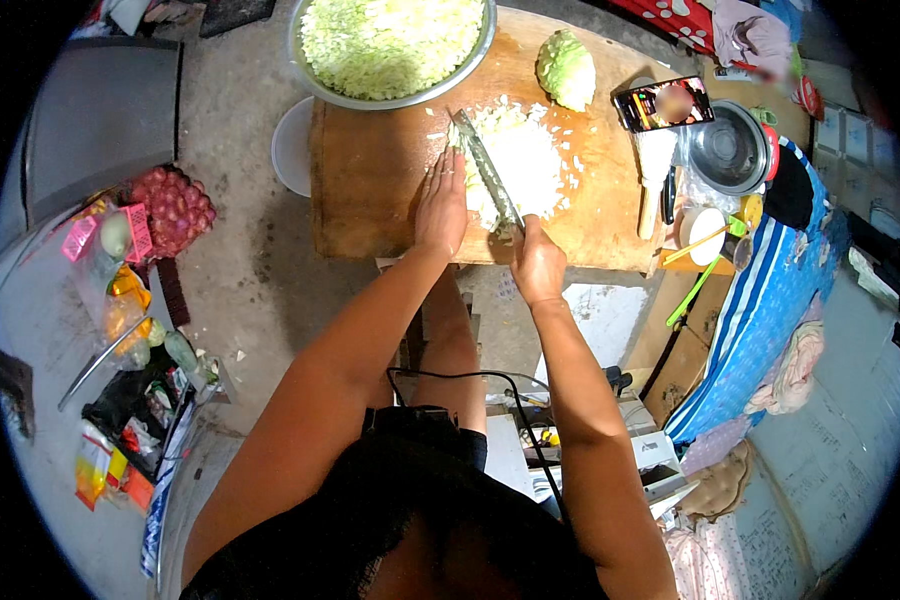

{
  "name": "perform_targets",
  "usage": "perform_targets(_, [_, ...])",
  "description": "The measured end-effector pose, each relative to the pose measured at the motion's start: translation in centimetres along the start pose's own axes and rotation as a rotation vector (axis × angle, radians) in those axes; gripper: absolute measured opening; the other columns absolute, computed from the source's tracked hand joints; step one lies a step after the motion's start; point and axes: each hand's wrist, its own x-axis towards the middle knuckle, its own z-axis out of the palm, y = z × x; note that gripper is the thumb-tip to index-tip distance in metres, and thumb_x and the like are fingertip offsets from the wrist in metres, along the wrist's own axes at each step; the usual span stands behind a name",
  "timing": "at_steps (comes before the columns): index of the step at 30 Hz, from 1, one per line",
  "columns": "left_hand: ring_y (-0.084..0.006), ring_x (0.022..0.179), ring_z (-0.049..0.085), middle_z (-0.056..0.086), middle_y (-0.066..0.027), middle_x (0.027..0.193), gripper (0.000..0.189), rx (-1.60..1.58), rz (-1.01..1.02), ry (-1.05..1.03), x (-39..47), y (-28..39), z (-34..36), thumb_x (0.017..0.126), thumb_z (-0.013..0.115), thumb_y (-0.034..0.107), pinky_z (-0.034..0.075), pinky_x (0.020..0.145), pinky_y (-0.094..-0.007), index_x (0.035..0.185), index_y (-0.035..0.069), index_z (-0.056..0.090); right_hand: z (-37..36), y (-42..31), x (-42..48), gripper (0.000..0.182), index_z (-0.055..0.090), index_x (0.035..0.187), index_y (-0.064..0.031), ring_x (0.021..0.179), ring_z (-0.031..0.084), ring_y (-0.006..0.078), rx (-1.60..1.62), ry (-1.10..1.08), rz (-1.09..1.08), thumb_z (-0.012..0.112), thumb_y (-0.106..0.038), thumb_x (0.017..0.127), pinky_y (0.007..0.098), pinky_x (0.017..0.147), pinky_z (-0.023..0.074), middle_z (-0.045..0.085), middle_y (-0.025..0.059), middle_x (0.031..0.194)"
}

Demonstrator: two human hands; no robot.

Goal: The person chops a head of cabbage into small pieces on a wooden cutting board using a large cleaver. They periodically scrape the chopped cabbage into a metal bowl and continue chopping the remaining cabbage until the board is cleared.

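Note:
A knife [489,169] with bits stuck to its blade is held by its handle in my right hand [538,259]. Its blade slants up and left over a pile of chopped cabbage [529,161] on the wooden board [367,180]. My left hand [444,202] lies palm down at the pile's left side, fingers together and pointing away from me, beside the blade. Whether anything is under its fingertips cannot be told. A piece of cabbage head [568,71] sits at the board's far side. The metal basin [450,90] at the far left holds much chopped cabbage.
A phone [664,105] stands at the board's right, near a brush with a wooden handle [649,202], a black-handled utensil [669,196], a metal bowl [727,146] and a white cup [703,234]. A round plastic container [294,150] lies beyond the left edge. A net bag of onions [169,214] rests on the floor.

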Motion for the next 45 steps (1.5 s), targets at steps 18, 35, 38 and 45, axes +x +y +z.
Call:
perform_targets(18, [-0.0377,0.138,0.029,0.031,-0.0243,0.148,0.1,-0.083,0.141,0.158,-0.7,-1.8,1.7,0.067,0.082,0.015,0.024,0.115,-0.0442,0.145,-0.003,0.021,0.9,0.2,0.8,0.014,0.051,0.095,-0.0029,0.06,0.062,0.0393,-0.063,-0.059,-0.167,0.054,-0.016,0.093,0.0473,0.055,0.049,0.061,0.0209,0.063])
perform_targets(35, [-0.0443,0.133,0.034,0.033,-0.026,0.146,0.116,-0.147,0.309,0.332,-0.6,-4.5,4.6,0.058,0.087,0.035,0.026,0.112,-0.0508,0.146,-0.001,0.019,0.0,1.7,1.5,0.021,0.05,0.105,0.0032,0.06,0.059,0.0433,0.03,-0.152,-0.172,0.058,-0.009,0.09,0.0468,0.053,0.0462,0.057,0.0248,0.062])
perform_targets(38, [-0.0429,0.133,0.034,0.032,-0.0258,0.147,0.116,-0.138,0.288,0.32,-1.0,-4.4,4.3,0.059,0.086,0.036,0.024,0.113,-0.0509,0.146,-0.002,0.019,0.3,1.7,1.2,0.021,0.049,0.105,0.0028,0.06,0.059,0.0435,0.018,-0.137,-0.2,0.058,-0.008,0.089,0.0473,0.054,0.0462,0.057,0.0247,0.062])
perform_targets(45, [-0.0378,0.133,0.037,0.036,-0.0234,0.145,0.111,-0.079,0.316,0.377,-1.2,-4.1,3.6,0.063,0.082,0.044,0.029,0.11,-0.0458,0.144,-0.004,0.024,0.2,1.6,1.2,0.015,0.051,0.094,0.0018,0.06,0.061,0.0412,-0.005,-0.063,-0.246,0.057,-0.011,0.089,0.048,0.057,0.0482,0.059,0.0227,0.062])
